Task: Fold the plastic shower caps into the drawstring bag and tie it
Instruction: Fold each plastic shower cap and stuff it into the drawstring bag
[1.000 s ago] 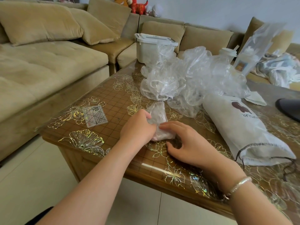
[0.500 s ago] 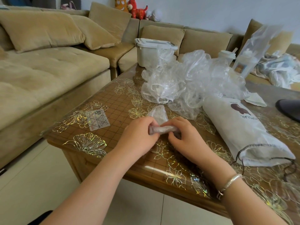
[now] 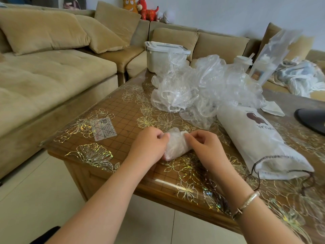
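Note:
A folded clear plastic shower cap (image 3: 175, 145) lies on the table near its front edge as a small thick bundle. My left hand (image 3: 149, 145) grips its left side with curled fingers, and my right hand (image 3: 204, 145) pinches its right side. A loose heap of crumpled clear shower caps (image 3: 202, 88) sits further back on the table. To the right lies the white drawstring bag (image 3: 260, 143), its open mouth with a dark cord (image 3: 281, 164) facing the front edge.
The wooden table (image 3: 123, 124) has a clear cover with gold flowers and a small printed card (image 3: 103, 129). A white lidded box (image 3: 163, 55) stands at the back, a dark round object (image 3: 311, 120) at the right edge. Beige sofas surround the table.
The cap went from flat under my fingers, to a thin roll lifted between both hands, to a thicker folded bundle held on the table. The camera view shifted slightly.

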The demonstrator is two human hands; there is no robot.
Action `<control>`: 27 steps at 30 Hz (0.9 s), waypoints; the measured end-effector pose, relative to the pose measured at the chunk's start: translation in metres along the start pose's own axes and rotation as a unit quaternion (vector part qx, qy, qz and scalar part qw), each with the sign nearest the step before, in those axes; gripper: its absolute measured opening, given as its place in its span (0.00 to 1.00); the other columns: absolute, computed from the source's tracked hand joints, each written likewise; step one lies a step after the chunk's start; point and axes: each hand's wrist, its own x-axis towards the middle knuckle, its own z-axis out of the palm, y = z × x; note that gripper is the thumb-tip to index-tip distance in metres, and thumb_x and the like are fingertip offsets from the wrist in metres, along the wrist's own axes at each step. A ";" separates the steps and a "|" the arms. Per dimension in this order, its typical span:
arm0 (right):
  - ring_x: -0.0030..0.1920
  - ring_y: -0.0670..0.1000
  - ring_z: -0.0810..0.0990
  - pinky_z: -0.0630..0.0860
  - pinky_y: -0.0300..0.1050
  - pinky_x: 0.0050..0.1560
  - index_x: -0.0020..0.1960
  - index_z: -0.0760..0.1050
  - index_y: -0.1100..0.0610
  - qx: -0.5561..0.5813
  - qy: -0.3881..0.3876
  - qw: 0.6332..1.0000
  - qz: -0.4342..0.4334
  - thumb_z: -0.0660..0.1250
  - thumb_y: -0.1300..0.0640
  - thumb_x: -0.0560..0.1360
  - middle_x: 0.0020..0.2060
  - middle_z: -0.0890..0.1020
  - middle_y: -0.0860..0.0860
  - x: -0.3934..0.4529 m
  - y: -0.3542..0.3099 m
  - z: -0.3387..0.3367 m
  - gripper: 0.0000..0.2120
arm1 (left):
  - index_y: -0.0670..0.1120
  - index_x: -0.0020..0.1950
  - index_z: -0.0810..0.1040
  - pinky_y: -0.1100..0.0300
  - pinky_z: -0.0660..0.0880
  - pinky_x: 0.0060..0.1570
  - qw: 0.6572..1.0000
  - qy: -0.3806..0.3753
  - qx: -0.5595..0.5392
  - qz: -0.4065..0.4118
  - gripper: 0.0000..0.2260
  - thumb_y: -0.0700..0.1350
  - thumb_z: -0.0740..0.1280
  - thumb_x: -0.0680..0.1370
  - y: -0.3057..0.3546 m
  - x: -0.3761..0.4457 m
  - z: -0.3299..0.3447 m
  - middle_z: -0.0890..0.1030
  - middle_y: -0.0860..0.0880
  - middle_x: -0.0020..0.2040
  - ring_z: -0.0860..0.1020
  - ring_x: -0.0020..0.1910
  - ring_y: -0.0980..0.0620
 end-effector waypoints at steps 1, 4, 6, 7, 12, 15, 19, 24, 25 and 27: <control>0.44 0.53 0.82 0.78 0.50 0.48 0.43 0.81 0.53 -0.006 0.006 1.000 0.004 0.66 0.50 0.79 0.39 0.84 0.51 0.001 0.000 0.002 0.11 | 0.39 0.42 0.78 0.58 0.67 0.32 1.000 0.019 0.013 0.004 0.14 0.47 0.63 0.81 -0.001 0.000 0.002 0.76 0.50 0.34 0.71 0.30 0.52; 0.43 0.53 0.81 0.77 0.44 0.43 0.42 0.81 0.53 -0.027 0.027 0.999 0.008 0.65 0.50 0.79 0.39 0.83 0.51 0.004 -0.001 0.005 0.12 | 0.47 0.53 0.76 0.58 0.76 0.43 0.992 0.094 0.058 0.054 0.07 0.49 0.62 0.81 0.003 -0.004 0.004 0.78 0.54 0.48 0.77 0.43 0.54; 0.41 0.51 0.81 0.75 0.42 0.41 0.43 0.82 0.53 -0.055 0.039 0.998 0.003 0.65 0.49 0.79 0.37 0.83 0.50 0.005 -0.002 0.008 0.12 | 0.50 0.63 0.73 0.56 0.72 0.58 0.979 0.123 0.098 0.130 0.12 0.50 0.59 0.82 0.004 -0.005 0.007 0.74 0.54 0.59 0.73 0.57 0.54; 0.40 0.50 0.81 0.76 0.43 0.41 0.43 0.82 0.53 -0.067 0.045 0.997 0.001 0.65 0.49 0.79 0.37 0.83 0.50 0.006 -0.002 0.009 0.12 | 0.50 0.68 0.71 0.56 0.68 0.65 0.974 0.115 0.119 0.156 0.15 0.51 0.57 0.83 0.005 -0.004 0.009 0.72 0.55 0.65 0.70 0.64 0.54; 0.41 0.50 0.79 0.78 0.48 0.43 0.43 0.81 0.51 -0.151 0.057 0.987 -0.005 0.66 0.46 0.77 0.41 0.81 0.49 0.013 -0.002 0.017 0.11 | 0.51 0.80 0.53 0.50 0.51 0.76 0.957 -0.019 0.256 0.133 0.24 0.55 0.44 0.85 0.000 0.000 0.022 0.51 0.55 0.81 0.46 0.80 0.48; 0.49 0.53 0.77 0.75 0.55 0.54 0.48 0.76 0.52 -0.218 0.057 0.974 -0.005 0.66 0.44 0.77 0.48 0.75 0.49 0.015 -0.002 0.021 0.11 | 0.51 0.81 0.46 0.47 0.46 0.77 0.950 -0.069 0.285 0.109 0.26 0.57 0.40 0.84 -0.005 0.003 0.023 0.45 0.55 0.81 0.40 0.79 0.47; 0.58 0.55 0.72 0.70 0.54 0.59 0.55 0.73 0.52 -0.248 0.041 0.968 0.017 0.65 0.42 0.76 0.55 0.74 0.51 0.018 -0.003 0.022 0.16 | 0.51 0.81 0.39 0.45 0.39 0.76 0.940 -0.100 0.314 0.088 0.29 0.60 0.38 0.82 -0.010 0.002 0.023 0.39 0.55 0.80 0.34 0.78 0.47; 0.59 0.54 0.67 0.64 0.51 0.58 0.48 0.75 0.50 -0.216 0.014 0.976 0.038 0.66 0.43 0.76 0.53 0.71 0.50 0.019 -0.004 0.019 0.11 | 0.51 0.79 0.35 0.44 0.38 0.77 0.932 -0.108 0.336 0.086 0.29 0.61 0.37 0.82 -0.013 0.002 0.022 0.36 0.54 0.80 0.32 0.77 0.47; 0.58 0.53 0.67 0.63 0.51 0.58 0.46 0.75 0.50 -0.212 0.011 0.976 0.037 0.67 0.43 0.76 0.53 0.72 0.50 0.020 -0.004 0.019 0.11 | 0.51 0.79 0.35 0.44 0.37 0.76 0.931 -0.110 0.337 0.086 0.29 0.61 0.37 0.82 -0.013 0.001 0.022 0.36 0.54 0.80 0.32 0.77 0.47; 0.55 0.51 0.67 0.64 0.51 0.58 0.43 0.74 0.49 -0.198 0.004 0.980 0.031 0.67 0.44 0.76 0.51 0.74 0.49 0.020 -0.002 0.018 0.10 | 0.50 0.80 0.37 0.44 0.38 0.76 0.937 -0.110 0.320 0.081 0.29 0.61 0.38 0.82 -0.013 0.004 0.022 0.37 0.54 0.80 0.34 0.78 0.47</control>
